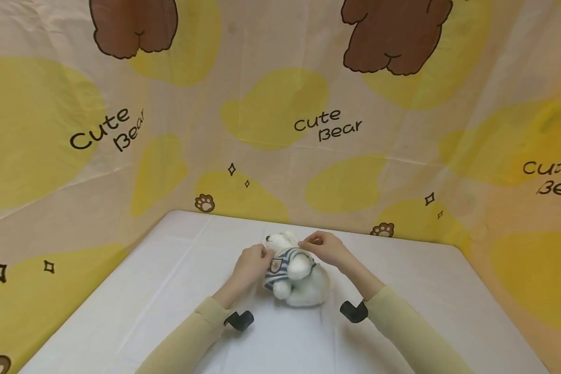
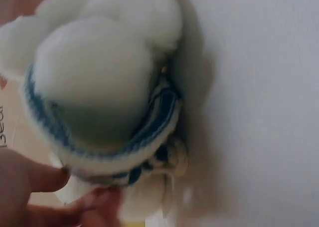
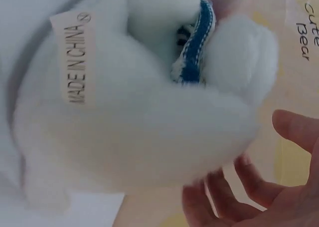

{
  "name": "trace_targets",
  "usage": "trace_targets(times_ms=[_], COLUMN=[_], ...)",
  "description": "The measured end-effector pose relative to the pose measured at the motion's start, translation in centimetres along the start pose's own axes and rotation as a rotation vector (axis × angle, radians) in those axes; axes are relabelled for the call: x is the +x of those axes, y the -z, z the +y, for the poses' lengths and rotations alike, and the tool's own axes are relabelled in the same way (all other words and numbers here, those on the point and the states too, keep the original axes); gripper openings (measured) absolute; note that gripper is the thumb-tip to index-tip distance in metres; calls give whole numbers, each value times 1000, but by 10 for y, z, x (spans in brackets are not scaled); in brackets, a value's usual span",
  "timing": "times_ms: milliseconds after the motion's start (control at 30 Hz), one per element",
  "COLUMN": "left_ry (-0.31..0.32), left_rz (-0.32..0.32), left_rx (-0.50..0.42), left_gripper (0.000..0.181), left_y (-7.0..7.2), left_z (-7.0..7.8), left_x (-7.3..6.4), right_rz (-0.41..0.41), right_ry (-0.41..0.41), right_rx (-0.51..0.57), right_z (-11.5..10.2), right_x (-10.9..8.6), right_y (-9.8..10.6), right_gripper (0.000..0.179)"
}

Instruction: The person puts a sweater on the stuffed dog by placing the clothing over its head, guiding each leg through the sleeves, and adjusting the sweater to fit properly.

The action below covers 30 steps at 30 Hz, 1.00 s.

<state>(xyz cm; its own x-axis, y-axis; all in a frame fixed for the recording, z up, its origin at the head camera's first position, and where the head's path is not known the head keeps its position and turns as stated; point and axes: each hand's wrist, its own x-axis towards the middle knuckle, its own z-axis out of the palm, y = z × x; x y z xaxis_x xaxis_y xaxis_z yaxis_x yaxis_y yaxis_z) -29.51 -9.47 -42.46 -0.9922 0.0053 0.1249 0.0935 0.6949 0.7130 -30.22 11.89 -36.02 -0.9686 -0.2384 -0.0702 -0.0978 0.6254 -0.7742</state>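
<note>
A white plush bear (image 1: 308, 288) in a blue-and-white striped sweater (image 1: 287, 261) is on the table between the hands, its dark nose pointing up and left in the head view. My left hand (image 1: 253, 265) is at its chest side. In the left wrist view, thumb and fingertips (image 2: 104, 199) pinch at the sweater's edge (image 2: 107, 159). Beside the bear's head is my right hand (image 1: 324, 247). The right wrist view shows its thumb (image 3: 294, 127) apart and its loosely bent fingers touching the white fur. A printed white label (image 3: 74, 60) sticks out from the body.
The white table (image 1: 177, 259) runs back to a cloth backdrop (image 1: 262, 114) printed with yellow patches, brown bears and lettering. Black wrist mounts (image 1: 354, 311) stick out inward from both sleeves.
</note>
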Motion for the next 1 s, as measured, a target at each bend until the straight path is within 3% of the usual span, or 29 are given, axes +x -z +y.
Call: trace_targets(times_ms=[133,267,400,467,567,767,1000], left_ry=[95,151,192,215,214,172,121], left_rz=[-220,-304,-320,-329,-315,-191,-136], left_rx=[-72,-246,-456,-567,-659,-616,-558], left_gripper=[53,59,54,49,39,28,29], left_y=[4,1,-2,-4,-6,-5,-2], left_z=[-11,-14,-7,-3,4,12,23], left_x=[-1,0,0,0,-1,0,-2], right_rz=[-20,-30,-54,-75,-120,-267,-358], right_ry=[31,16,-25,-52,-90,-174,-200], right_rx=[-100,-107,-51,15,162,431,546], right_z=[-6,-3,7,13,24,38,58], right_x=[0,1,2,3,4,2,-4], right_y=[-4,-4,2,6,10,9,9], right_gripper=[37,36,41,44,48,47,37])
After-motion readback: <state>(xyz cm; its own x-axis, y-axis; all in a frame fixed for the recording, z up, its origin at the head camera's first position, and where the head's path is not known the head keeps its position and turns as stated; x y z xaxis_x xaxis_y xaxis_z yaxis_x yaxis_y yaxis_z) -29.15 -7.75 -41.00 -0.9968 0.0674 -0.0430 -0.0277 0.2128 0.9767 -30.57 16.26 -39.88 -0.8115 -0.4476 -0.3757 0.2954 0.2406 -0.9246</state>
